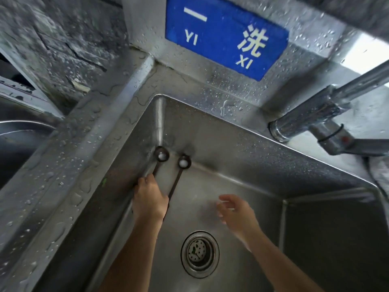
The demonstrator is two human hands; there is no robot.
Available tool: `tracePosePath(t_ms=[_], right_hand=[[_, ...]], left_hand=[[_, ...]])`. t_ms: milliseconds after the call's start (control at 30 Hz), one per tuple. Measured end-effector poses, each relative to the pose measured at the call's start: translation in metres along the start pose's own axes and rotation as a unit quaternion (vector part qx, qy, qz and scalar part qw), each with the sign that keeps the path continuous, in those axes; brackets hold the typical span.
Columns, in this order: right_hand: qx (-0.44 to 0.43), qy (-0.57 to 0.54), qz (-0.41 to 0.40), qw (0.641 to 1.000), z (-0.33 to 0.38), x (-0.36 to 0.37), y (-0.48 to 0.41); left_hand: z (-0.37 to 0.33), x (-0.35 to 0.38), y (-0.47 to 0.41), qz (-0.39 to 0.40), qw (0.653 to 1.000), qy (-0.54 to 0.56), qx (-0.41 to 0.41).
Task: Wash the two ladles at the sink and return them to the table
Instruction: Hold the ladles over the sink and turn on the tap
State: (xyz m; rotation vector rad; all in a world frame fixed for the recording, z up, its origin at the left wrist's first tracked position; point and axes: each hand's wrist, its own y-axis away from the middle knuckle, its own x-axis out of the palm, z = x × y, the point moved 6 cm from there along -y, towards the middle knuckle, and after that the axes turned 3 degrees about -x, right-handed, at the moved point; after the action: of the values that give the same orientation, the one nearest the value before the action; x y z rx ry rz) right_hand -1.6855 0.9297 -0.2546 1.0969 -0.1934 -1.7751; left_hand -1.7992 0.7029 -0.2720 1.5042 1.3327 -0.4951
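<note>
Two small dark ladles lie in the far left corner of the steel sink point(231, 148), bowls up and pale inside. The left ladle point(162, 155) rests against the sink's left wall; the right ladle point(184, 162) lies beside it, handles running toward me. My left hand point(150, 199) is closed around both handles low down. My right hand point(237, 213) hovers over the sink floor to the right, fingers apart and holding nothing, a little blurred.
A round drain strainer point(199, 254) sits in the sink floor near me. A chrome tap point(328, 114) reaches in from the right rim. A blue sign point(225, 34) is fixed on the wet steel backsplash. A second basin point(19, 131) lies at far left.
</note>
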Motion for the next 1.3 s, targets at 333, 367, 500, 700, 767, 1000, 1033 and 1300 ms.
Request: tracePosePath(t_ms=[333,367,500,700,767,1000,1033,1300], right_hand=[[-0.032,-0.349,-0.046,0.935,0.033,-0.154,0.054],[-0.045,-0.396,-0.041,0.916,0.044,-0.169,0.059],[-0.065,-0.437,-0.023,0.897,0.069,-0.2,0.075],[-0.101,-0.439,-0.012,0.893,0.111,-0.209,0.08],[-0.096,-0.438,-0.02,0.894,0.125,-0.207,0.076],[-0.084,-0.444,-0.035,0.891,0.134,-0.2,0.069],[-0.084,-0.429,-0.041,0.899,0.135,-0.2,0.067],[-0.11,-0.412,-0.06,0.903,0.135,-0.201,0.059]], left_hand=[[-0.106,-0.069,0.061,-0.026,0.957,0.199,0.209],[-0.128,-0.078,0.072,-0.008,0.943,0.23,0.239],[-0.211,-0.114,0.115,0.037,0.898,0.309,0.311],[-0.272,-0.122,0.141,0.125,0.873,0.375,0.285],[-0.273,-0.118,0.138,0.132,0.879,0.368,0.273],[-0.274,-0.114,0.123,0.106,0.885,0.33,0.31],[-0.274,-0.114,0.121,0.096,0.886,0.323,0.317],[-0.278,-0.116,0.113,0.1,0.88,0.331,0.325]])
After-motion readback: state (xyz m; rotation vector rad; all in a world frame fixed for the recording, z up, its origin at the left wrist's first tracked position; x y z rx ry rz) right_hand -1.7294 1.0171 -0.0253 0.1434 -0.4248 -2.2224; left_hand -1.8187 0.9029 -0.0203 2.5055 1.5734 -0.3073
